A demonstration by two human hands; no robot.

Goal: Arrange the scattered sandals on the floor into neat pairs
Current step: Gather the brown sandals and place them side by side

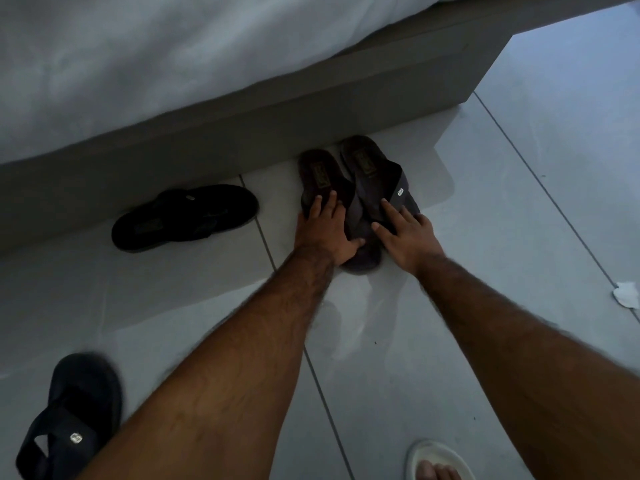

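Two dark brown cross-strap sandals lie side by side against the bed base, heels toward the bed. My left hand [325,230] rests flat on the left brown sandal [318,174], fingers spread over its strap. My right hand [407,233] presses on the toe end of the right brown sandal [374,171]. The two sandals overlap slightly at the toes. A black sandal [187,216] lies sideways by the bed base to the left. Another black sandal [72,417] lies at the lower left, apart from the first.
The grey bed base [311,95] with white bedding [138,57] runs across the top. The floor is pale tile [485,209]. A crumpled white paper [627,294] lies at the right edge. My foot in a white slipper [436,459] shows at the bottom.
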